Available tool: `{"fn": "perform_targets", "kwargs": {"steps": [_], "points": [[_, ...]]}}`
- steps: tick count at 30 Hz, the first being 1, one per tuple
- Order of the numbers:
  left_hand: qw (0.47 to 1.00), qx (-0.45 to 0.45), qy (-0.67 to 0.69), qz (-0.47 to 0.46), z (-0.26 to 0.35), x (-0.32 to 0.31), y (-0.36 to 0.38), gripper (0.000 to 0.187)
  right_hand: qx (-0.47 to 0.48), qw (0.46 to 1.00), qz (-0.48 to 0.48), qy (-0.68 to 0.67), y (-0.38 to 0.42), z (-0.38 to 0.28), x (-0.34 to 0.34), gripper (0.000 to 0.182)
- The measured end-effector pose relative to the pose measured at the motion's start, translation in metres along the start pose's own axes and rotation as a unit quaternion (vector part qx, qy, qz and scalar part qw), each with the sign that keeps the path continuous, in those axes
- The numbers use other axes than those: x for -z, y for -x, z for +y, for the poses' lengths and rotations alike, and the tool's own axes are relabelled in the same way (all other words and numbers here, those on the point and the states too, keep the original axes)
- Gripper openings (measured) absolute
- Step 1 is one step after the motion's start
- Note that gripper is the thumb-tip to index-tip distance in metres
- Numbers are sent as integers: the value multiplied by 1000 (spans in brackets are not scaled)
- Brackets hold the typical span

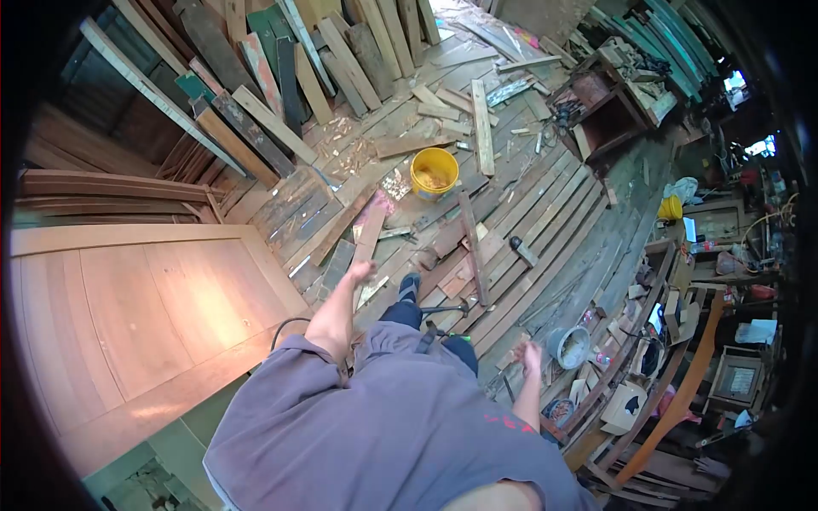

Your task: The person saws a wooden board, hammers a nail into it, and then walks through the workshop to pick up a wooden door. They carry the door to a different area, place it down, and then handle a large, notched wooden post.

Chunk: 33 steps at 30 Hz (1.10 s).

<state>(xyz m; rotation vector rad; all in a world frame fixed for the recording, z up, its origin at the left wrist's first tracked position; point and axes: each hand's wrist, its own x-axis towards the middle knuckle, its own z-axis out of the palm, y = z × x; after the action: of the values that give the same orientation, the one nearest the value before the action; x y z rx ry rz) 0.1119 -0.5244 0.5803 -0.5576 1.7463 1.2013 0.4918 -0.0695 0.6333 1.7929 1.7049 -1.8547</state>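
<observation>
My left hand (361, 271) is closed at the lower end of a short wooden board (370, 232), which points away from me over the cluttered floor. My right hand (530, 353) hangs low on the right with its fingers curled. Whatever it may hold is too small to make out. A white bucket (569, 347) stands just beside it. Between my hands, a hammer-like tool (447, 308) shows near my legs, partly hidden by my clothes. Ahead, a yellow bucket (434, 173) with wood shavings in it stands on the floor.
A large panelled wooden door (145, 311) lies to my left. Many boards (341, 64) lean at the back left. Long planks (545, 230) and offcuts cover the floor ahead. An old wooden cabinet (601, 106) is at the back right; a cluttered bench (635, 358) runs along my right.
</observation>
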Motion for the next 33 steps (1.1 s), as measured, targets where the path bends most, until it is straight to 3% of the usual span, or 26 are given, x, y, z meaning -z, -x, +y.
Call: {"fn": "perform_targets", "kwargs": {"steps": [3,6,10,14,16,19,20,21,23,24,25,27,31,33], "points": [[998,-15,58,26,32,25,-16,43,41,999,0,7,16,-42,-3,19],[997,-30,67,33,69,37,-20,44,18,999,31,33,19,-35,23,19],[995,-33,91,10,103,43,-25,44,-122,988,28,95,9,2,65,25],[984,-57,169,4,126,74,-7,47,-156,965,-38,209,-38,-30,31,24],[975,-40,212,56,129,98,3,46,-124,956,-73,256,-86,-76,0,26],[968,-18,223,111,118,152,-12,47,1,939,-80,334,-183,-160,-85,30],[963,-20,236,130,121,167,-12,47,66,964,-103,238,-218,-187,-124,26],[957,-19,248,148,122,180,-14,47,55,962,-74,259,-221,-237,-169,20],[951,-3,270,154,116,210,-30,46,120,943,-126,283,-239,-316,-261,22],[947,4,281,156,117,224,-38,45,168,933,-110,298,-300,-322,-307,22],[950,25,278,138,120,240,-44,45,150,945,-190,220,-274,-367,-358,18],[947,57,285,133,124,276,-73,43,188,929,-211,240,-211,-439,-463,16],[947,86,268,153,130,369,-189,29,269,886,-319,201,-141,-497,-637,12],[978,113,142,103,141,443,-273,22,295,861,-379,170,-142,-499,-710,10]]}}
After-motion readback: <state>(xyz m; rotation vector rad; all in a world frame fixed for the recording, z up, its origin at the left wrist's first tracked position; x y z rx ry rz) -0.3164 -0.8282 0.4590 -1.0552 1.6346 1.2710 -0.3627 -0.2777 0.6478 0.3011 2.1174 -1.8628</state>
